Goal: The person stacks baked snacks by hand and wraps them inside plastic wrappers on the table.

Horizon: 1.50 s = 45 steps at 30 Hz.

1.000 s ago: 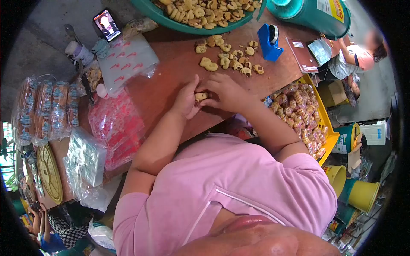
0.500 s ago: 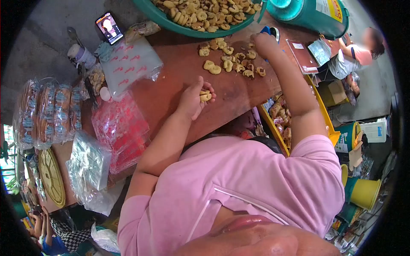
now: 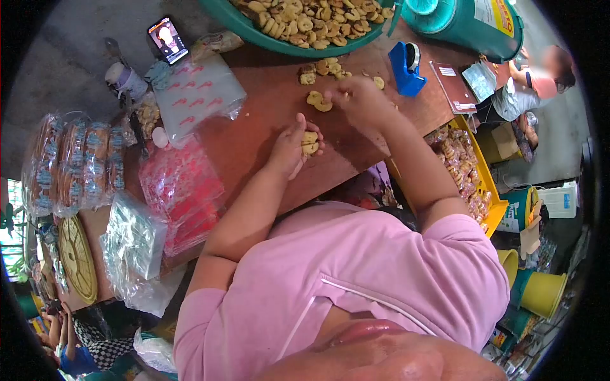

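Observation:
My left hand (image 3: 293, 149) is curled around a few small ring-shaped biscuits (image 3: 309, 142), above the brown table (image 3: 267, 82). My right hand (image 3: 368, 105) is over the table to the right, blurred, and its fingertips are close to a loose pair of biscuits (image 3: 319, 101). Whether it grips anything is not clear. More biscuits (image 3: 307, 78) lie in a small group behind, and a single biscuit (image 3: 379, 83) sits farther right. A green basin (image 3: 238, 32) heaped with biscuits stands at the back.
A blue tape dispenser (image 3: 406, 70) stands at the right. A yellow crate (image 3: 494, 190) holds packed biscuits. Plastic bags (image 3: 197, 95), red-printed bags (image 3: 178, 190), a phone (image 3: 168, 39) and wrapped biscuit packs (image 3: 67, 168) lie left. Another person (image 3: 524, 82) is at far right.
My right hand has moved left and nearer, away from the tape dispenser, which now shows fully. Several biscuits are no longer visible around its path. The left hand stays nearly still, holding biscuits.

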Tool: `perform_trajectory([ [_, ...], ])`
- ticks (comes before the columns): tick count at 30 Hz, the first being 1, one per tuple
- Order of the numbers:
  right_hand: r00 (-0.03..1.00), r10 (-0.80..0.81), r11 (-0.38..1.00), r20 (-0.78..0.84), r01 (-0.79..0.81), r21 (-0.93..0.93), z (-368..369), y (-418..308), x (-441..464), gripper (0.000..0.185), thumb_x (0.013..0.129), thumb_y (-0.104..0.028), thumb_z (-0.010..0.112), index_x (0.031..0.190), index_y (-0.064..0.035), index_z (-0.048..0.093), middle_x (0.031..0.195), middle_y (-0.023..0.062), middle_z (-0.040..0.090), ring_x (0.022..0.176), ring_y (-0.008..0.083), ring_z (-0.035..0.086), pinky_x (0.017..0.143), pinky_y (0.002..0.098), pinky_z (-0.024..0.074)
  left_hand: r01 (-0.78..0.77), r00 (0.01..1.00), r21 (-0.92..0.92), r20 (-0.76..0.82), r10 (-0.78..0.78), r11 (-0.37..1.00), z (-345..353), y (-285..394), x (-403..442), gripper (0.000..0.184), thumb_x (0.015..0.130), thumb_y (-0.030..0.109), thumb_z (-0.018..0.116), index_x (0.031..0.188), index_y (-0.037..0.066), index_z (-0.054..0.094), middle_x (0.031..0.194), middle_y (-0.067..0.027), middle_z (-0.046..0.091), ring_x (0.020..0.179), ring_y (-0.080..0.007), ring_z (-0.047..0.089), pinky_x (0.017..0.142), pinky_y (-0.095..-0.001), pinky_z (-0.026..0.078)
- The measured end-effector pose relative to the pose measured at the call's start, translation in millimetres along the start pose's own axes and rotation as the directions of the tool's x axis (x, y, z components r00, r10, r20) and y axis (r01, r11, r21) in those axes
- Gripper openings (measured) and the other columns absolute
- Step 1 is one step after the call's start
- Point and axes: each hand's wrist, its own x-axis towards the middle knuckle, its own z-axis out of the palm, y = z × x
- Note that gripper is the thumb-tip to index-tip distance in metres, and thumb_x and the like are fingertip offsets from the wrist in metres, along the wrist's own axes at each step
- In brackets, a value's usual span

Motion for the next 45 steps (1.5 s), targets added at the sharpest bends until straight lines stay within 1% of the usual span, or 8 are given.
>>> perform_trajectory([
  [8,0.989,-0.029,0.897,-0.147,-0.04,-0.44,28.7,111.0,111.8,0.046,0.084,-0.026,0.081,0.123,-0.0062,0.067,0.11,0.0172,0.074,0.104,0.0362,0.071,0.086,0.0472,0.0555,-0.052,0.998,-0.074,-0.032,0.05,0.996,-10.3,1.9,7.1,0.051,0.101,0.056,0.056,0.102,0.006,0.06,0.092,-0.0081,0.064,0.081,-0.0203,0.066,0.071,-0.033,0.057],
  [11,0.974,0.119,0.918,-0.195,-0.183,-0.352,10.9,54.9,75.7,0.042,0.085,-0.025,0.081,0.12,-0.0051,0.068,0.11,0.0138,0.075,0.104,0.0334,0.071,0.087,0.044,0.0551,-0.068,0.997,-0.035,-0.034,0.067,0.997,-6.1,2.2,3.6,0.052,0.101,0.057,0.057,0.109,0.005,0.06,0.095,-0.0075,0.064,0.082,-0.0192,0.066,0.071,-0.0326,0.057],
  [14,0.996,0.074,0.969,-0.04,-0.063,0.24,22.0,41.9,24.9,0.037,0.088,-0.025,0.078,0.118,-0.0036,0.068,0.102,0.0121,0.074,0.098,0.0281,0.071,0.087,0.0398,0.0543,-0.1,0.993,0.006,-0.059,0.1,0.995,0.5,0.2,2.6,0.058,0.1,0.06,0.057,0.116,0.004,0.058,0.097,-0.0065,0.063,0.082,-0.018,0.065,0.071,-0.0321,0.057],
  [19,0.907,-0.418,0.903,0.057,0.408,0.138,45.6,20.8,-19.2,0.03,0.094,-0.029,0.075,0.109,-0.0021,0.073,0.094,0.0123,0.072,0.09,0.0229,0.069,0.083,0.0368,0.0537,-0.072,0.997,0.007,0.01,0.072,0.997,0.7,-3.5,3.8,0.066,0.098,0.065,0.055,0.121,0.003,0.058,0.099,-0.0069,0.063,0.082,-0.0175,0.065,0.071,-0.0316,0.056],
  [22,0.977,0.189,0.982,0.095,-0.186,-0.04,22.5,17.8,9.8,0.032,0.095,-0.03,0.074,0.111,-0.0033,0.074,0.097,0.0133,0.073,0.092,0.0252,0.07,0.083,0.0375,0.0537,-0.061,0.998,0.026,0.012,0.061,0.998,-3.4,-1.8,2.9,0.066,0.098,0.065,0.054,0.121,0.003,0.058,0.099,-0.0075,0.063,0.082,-0.0174,0.064,0.071,-0.0315,0.056],
  [26,0.987,0.062,0.974,-0.148,-0.092,-0.207,12.5,94.5,84.3,0.03,0.098,-0.026,0.068,0.119,-0.0058,0.073,0.108,0.0179,0.074,0.098,0.0307,0.072,0.086,0.0402,0.0552,-0.09,0.996,0.007,0.003,0.09,0.996,-10.4,-0.9,7.9,0.068,0.104,0.064,0.041,0.13,0.003,0.059,0.104,-0.0065,0.066,0.084,-0.0184,0.064,0.073,-0.0318,0.055],
  [38,0.998,0.069,0.848,-0.015,-0.066,-0.526,25.4,110.8,126.5,0.03,0.086,-0.026,0.074,0.11,-0.0086,0.071,0.111,0.0177,0.074,0.103,0.0345,0.07,0.086,0.0436,0.0557,-0.192,0.98,-0.094,0.033,0.196,0.977,-3.6,4.1,2.7,0.066,0.1,0.063,0.051,0.123,0.002,0.06,0.099,-0.0083,0.066,0.08,-0.0165,0.065,0.071,-0.0305,0.056],
  [45,0.988,-0.045,0.975,-0.145,0.012,-0.221,10.6,91.1,94.9,0.035,0.088,-0.027,0.077,0.116,-0.0075,0.067,0.104,0.0146,0.073,0.1,0.0319,0.071,0.088,0.0412,0.055,-0.234,0.972,0.053,0.029,0.233,0.971,0.7,7.5,-0.5,0.066,0.101,0.065,0.047,0.124,0.004,0.058,0.097,-0.0084,0.066,0.079,-0.017,0.066,0.071,-0.0306,0.056],
])
